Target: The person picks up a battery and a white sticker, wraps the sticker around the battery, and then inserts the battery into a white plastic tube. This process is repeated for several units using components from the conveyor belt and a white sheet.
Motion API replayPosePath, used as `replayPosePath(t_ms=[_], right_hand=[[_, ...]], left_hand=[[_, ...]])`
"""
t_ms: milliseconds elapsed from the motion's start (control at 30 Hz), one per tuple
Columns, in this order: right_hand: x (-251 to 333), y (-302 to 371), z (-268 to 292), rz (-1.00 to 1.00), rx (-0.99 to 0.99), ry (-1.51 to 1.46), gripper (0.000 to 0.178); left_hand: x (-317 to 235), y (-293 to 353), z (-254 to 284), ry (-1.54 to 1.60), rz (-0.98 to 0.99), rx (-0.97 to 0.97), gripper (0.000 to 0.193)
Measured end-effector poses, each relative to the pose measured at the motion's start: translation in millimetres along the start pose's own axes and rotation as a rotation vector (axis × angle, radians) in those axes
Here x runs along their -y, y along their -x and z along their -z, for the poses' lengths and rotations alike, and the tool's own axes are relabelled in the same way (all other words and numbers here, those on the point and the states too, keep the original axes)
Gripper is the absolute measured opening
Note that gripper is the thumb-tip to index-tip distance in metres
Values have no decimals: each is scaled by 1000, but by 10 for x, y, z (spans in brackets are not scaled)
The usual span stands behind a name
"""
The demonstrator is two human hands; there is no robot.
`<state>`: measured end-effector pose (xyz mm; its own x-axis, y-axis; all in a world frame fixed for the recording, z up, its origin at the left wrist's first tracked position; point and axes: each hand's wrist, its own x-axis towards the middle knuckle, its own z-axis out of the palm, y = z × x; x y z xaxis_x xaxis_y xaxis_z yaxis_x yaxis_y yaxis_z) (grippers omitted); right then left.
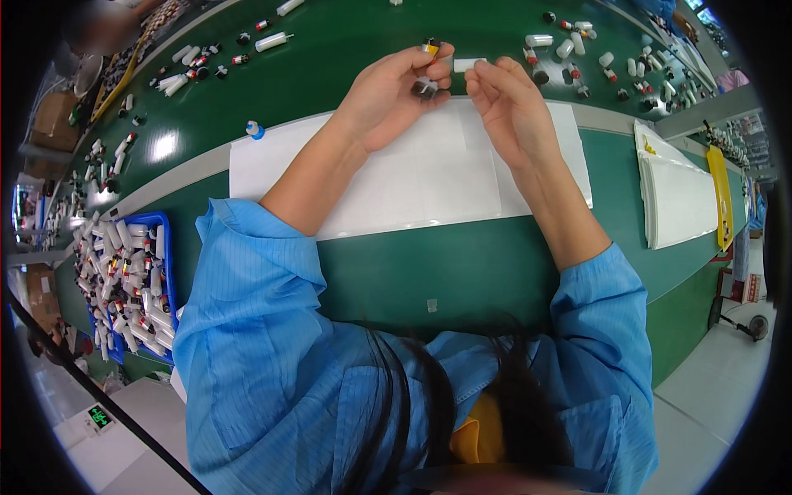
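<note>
Over the far part of a white sheet (396,177), both my hands are raised close together. My left hand (384,103) is closed around small parts: a black piece with a yellow band (430,47) shows at the fingertips, and a black-and-grey cap-like piece (425,88) sits lower in the fingers. Whether these two are joined is hidden by the fingers. Between the thumb and fingers of my right hand (516,111) is pinched a small white cylindrical piece (469,63), its end pointing toward the left hand. A gap separates it from the black parts.
A blue crate (169,272) heaped with white bottles and black parts stands at the left. Similar white bottles (272,41) and black caps lie scattered on the green belt beyond. A small blue-and-white bottle (254,130) stands left of the sheet; white sheets (676,190) lie at right.
</note>
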<state>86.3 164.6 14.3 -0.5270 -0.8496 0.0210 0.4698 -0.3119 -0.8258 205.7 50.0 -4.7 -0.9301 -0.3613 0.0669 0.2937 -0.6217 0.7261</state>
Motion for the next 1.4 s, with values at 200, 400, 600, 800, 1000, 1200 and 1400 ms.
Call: replayPosePath(t_ms=[200, 400, 600, 800, 1000, 1200, 1400], right_hand=[[-20, 67, -133, 149, 24, -64, 19], [-73, 126, -198, 185, 46, 81, 21], [-134, 125, -255, 152, -40, 21, 22], [-145, 137, -231, 122, -75, 55, 23], [-117, 126, -332, 117, -76, 45, 26], [-7, 24, -188, 11, 28, 275, 40], [276, 20, -222, -91, 272, 447, 52]], left_hand=[[71, 22, -68, -48, -18, 17, 22], [98, 50, -181, -52, -50, 66, 24], [160, 37, -145, -126, -134, 83, 27], [187, 62, -185, -243, -213, 11, 31], [197, 92, -232, -262, -249, 17, 34], [163, 15, -56, -187, -169, 214, 37], [-21, 183, -143, -110, 191, 125, 48]])
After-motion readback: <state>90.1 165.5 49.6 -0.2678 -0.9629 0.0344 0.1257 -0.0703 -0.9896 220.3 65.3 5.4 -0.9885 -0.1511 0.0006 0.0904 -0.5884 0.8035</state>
